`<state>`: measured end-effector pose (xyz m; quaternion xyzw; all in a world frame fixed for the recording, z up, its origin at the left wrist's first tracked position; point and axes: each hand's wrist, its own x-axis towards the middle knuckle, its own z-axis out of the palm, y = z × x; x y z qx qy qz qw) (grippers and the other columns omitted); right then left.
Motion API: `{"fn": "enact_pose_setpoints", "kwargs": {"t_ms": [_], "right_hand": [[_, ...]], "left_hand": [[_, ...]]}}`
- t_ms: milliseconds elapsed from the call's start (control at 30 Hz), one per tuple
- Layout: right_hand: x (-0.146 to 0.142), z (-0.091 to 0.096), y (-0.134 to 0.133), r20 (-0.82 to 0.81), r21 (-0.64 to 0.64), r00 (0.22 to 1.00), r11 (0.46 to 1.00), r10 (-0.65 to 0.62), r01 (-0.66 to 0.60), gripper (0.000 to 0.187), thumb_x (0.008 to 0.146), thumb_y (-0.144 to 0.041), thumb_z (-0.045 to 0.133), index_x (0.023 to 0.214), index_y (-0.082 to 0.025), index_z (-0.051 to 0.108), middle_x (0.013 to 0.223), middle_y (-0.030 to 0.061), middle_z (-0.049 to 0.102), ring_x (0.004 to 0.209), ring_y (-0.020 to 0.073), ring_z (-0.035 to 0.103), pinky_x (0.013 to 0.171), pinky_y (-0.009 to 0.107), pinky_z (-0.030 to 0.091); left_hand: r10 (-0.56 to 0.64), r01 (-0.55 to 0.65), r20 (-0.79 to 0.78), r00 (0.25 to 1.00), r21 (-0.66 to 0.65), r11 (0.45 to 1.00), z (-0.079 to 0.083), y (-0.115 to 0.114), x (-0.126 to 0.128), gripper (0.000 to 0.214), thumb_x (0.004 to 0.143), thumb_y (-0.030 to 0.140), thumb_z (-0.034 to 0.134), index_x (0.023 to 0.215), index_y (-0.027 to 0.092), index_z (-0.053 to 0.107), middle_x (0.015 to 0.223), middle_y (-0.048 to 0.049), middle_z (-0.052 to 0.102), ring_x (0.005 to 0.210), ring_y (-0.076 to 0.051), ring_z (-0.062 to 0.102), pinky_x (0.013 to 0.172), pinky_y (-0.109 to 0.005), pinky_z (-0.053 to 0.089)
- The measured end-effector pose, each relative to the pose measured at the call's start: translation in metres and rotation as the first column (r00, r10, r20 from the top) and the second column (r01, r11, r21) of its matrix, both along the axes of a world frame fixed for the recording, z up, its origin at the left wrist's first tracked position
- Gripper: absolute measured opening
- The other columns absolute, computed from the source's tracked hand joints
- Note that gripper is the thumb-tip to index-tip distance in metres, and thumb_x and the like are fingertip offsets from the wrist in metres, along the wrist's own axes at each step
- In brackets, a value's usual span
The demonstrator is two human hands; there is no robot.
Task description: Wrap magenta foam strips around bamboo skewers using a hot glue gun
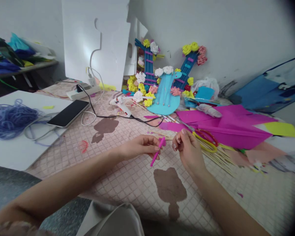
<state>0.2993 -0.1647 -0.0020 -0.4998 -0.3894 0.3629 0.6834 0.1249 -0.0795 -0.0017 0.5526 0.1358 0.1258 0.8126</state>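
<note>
My left hand [140, 147] is closed on a thin magenta rolled paper strip [155, 158], which slants up to the right from the fingertips. At the strip's upper end a wider bit of the same colour shows behind it. Just to the right, my right hand [191, 152] is raised over the table with thumb and fingers pinched together. Whether anything small sits in that pinch I cannot make out. Close beyond it lie scissors with yellow handles [206, 146] and a red-handled tool [210, 135]. Several thin wooden sticks [220, 161] lie beside my right wrist.
A white glue gun [122, 105] with a black cord lies ahead. Behind it stands a light-blue paper guitar shape [166, 103] among paper flowers. Magenta sheets [236, 132] spread right. At left are a phone [70, 113], blue-purple yarn [12, 118] and a power strip [82, 93].
</note>
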Motion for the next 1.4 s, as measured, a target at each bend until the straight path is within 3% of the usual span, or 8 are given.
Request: {"fn": "enact_pose_setpoints", "kwargs": {"t_ms": [100, 300, 567, 700, 867, 1100, 1267, 1400], "right_hand": [[-0.002, -0.002, -0.001, 0.039, -0.08, 0.997, 0.994, 0.071, -0.068, 0.034, 0.089, -0.044, 0.056, 0.066, -0.02, 0.05, 0.056, -0.005, 0.043, 0.049, 0.0087, 0.041, 0.045, 0.022, 0.032], [-0.008, -0.006, -0.004, 0.047, -0.206, 0.978, 0.96, 0.205, -0.192, 0.022, 0.087, -0.043, 0.06, 0.087, -0.021, 0.06, 0.063, -0.0045, 0.049, 0.052, 0.0082, 0.043, 0.046, 0.02, 0.036], [-0.018, -0.008, -0.008, 0.123, -0.266, 0.952, 0.933, 0.281, -0.241, 0.036, 0.091, -0.05, 0.049, 0.078, -0.017, 0.059, 0.067, -0.0012, 0.052, 0.051, 0.0082, 0.047, 0.044, 0.022, 0.036], [-0.022, -0.009, -0.008, 0.145, -0.277, 0.919, 0.907, 0.367, -0.318, 0.037, 0.092, -0.05, 0.046, 0.077, -0.017, 0.058, 0.066, -0.0012, 0.052, 0.051, 0.0084, 0.047, 0.045, 0.022, 0.037], [-0.025, -0.006, -0.009, 0.175, -0.298, 0.874, 0.87, 0.453, -0.392, 0.028, 0.087, -0.042, 0.058, 0.073, -0.019, 0.052, 0.06, -0.0051, 0.047, 0.05, 0.0078, 0.045, 0.048, 0.022, 0.036], [-0.024, -0.005, -0.008, 0.285, -0.321, 0.881, 0.904, 0.378, -0.284, 0.023, 0.085, -0.036, 0.058, 0.071, -0.02, 0.049, 0.059, -0.0056, 0.044, 0.051, 0.0093, 0.042, 0.049, 0.024, 0.034], [-0.025, -0.003, -0.01, 0.386, -0.306, 0.856, 0.923, 0.343, -0.232, 0.022, 0.084, -0.035, 0.059, 0.071, -0.019, 0.05, 0.061, -0.0048, 0.044, 0.054, 0.01, 0.039, 0.051, 0.025, 0.032], [-0.024, -0.005, -0.011, 0.306, -0.287, 0.883, 0.919, 0.355, -0.27, 0.032, 0.09, -0.046, 0.049, 0.073, -0.019, 0.053, 0.06, -0.0031, 0.048, 0.054, 0.0116, 0.044, 0.052, 0.026, 0.036]], "left_hand": [[-0.023, 0.024, 0.009, 1.0, -0.111, 0.994, 0.0, 0.0, 0.0, 0.02, 0.077, 0.028, 0.073, 0.084, 0.012, 0.063, 0.08, -0.0025, 0.064, 0.07, -0.011, 0.062, 0.071, -0.026, 0.048], [-0.062, 0.078, 0.068, 0.996, -0.277, 0.958, -0.005, 0.002, 0.0, 0.019, 0.077, 0.025, 0.072, 0.09, 0.012, 0.065, 0.086, -0.0044, 0.067, 0.075, -0.014, 0.066, 0.074, -0.027, 0.049], [0.233, -0.199, 0.03, 0.972, -0.422, 0.884, -0.007, 0.01, 0.004, 0.013, 0.077, 0.02, 0.073, 0.083, 0.012, 0.065, 0.08, -0.0039, 0.067, 0.071, -0.011, 0.063, 0.069, -0.023, 0.048], [0.264, -0.224, 0.037, 0.964, -0.427, 0.876, -0.008, 0.01, 0.005, 0.012, 0.076, 0.019, 0.072, 0.081, 0.012, 0.064, 0.078, -0.0027, 0.065, 0.07, -0.01, 0.062, 0.07, -0.023, 0.048], [0.293, -0.24, 0.09, 0.952, -0.376, 0.895, -0.01, 0.009, 0.006, 0.016, 0.076, 0.021, 0.073, 0.085, 0.012, 0.065, 0.078, -0.0019, 0.064, 0.07, -0.01, 0.061, 0.069, -0.023, 0.047], [0.341, -0.288, 0.102, 0.935, -0.348, 0.892, -0.008, 0.007, 0.007, 0.025, 0.073, 0.029, 0.076, 0.089, 0.013, 0.065, 0.081, -0.0021, 0.065, 0.072, -0.011, 0.061, 0.07, -0.025, 0.046], [0.31, -0.273, 0.131, 0.942, -0.242, 0.931, -0.009, 0.008, 0.006, 0.022, 0.071, 0.022, 0.078, 0.085, 0.013, 0.064, 0.078, -0.0008, 0.064, 0.072, -0.01, 0.06, 0.072, -0.025, 0.045], [0.317, -0.283, 0.134, 0.939, -0.225, 0.932, -0.011, 0.008, 0.006, 0.02, 0.073, 0.022, 0.076, 0.086, 0.013, 0.063, 0.08, -0.0015, 0.064, 0.073, -0.011, 0.06, 0.074, -0.027, 0.045]]}}
